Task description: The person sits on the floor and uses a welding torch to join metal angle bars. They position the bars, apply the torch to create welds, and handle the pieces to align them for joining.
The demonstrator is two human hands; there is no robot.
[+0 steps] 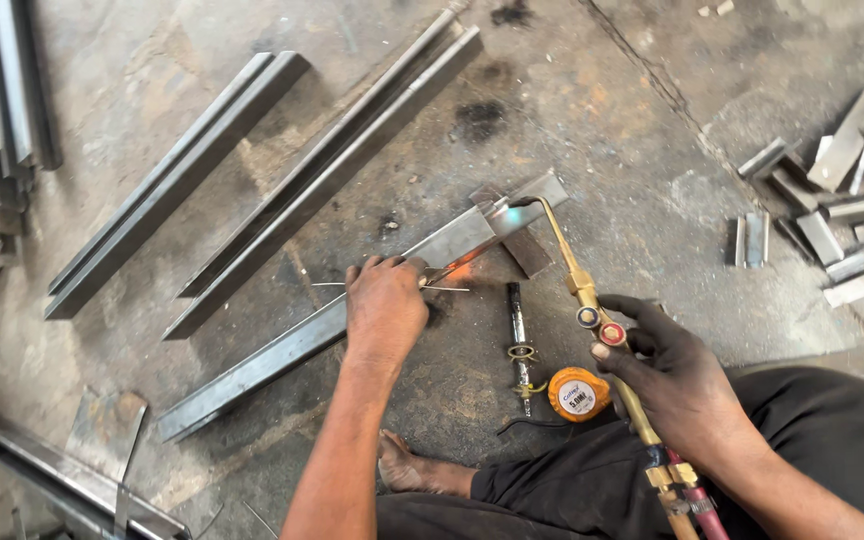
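**Hot steel bar under the torch, held down well back from the flame**

The steel bar [352, 325] lies on the concrete floor [632, 130], running from the lower left of the frame up to the centre, where a short flat plate [512, 232] crosses its upper end. It looks like a long, rigid angle or channel section: heavy for its length, stiff, with hard edges and a dull, slightly scaled surface that should not slip much under a palm. The left hand [384, 305] presses down on it at mid-frame, fingers curled narrow around a thin filler wire [447, 289] that pokes out to the right. The right hand [677, 385] is closed around the brass body of a gas torch [577, 285], thumb near the red valve knob [613, 334]; the nozzle points at the joint near the bar's upper end, where a small blue flame and an orange glow show.

Judging by that glow, the upper end is too hot to touch; the safe hold is likely on the lower-left stretch, well away from the joint. A tape measure [577, 393] and a small hand tool [519, 345] lie just below the bar, between the hands. More long sections [167, 185] lie at upper left, and short offcuts [832, 215] sit at the right edge
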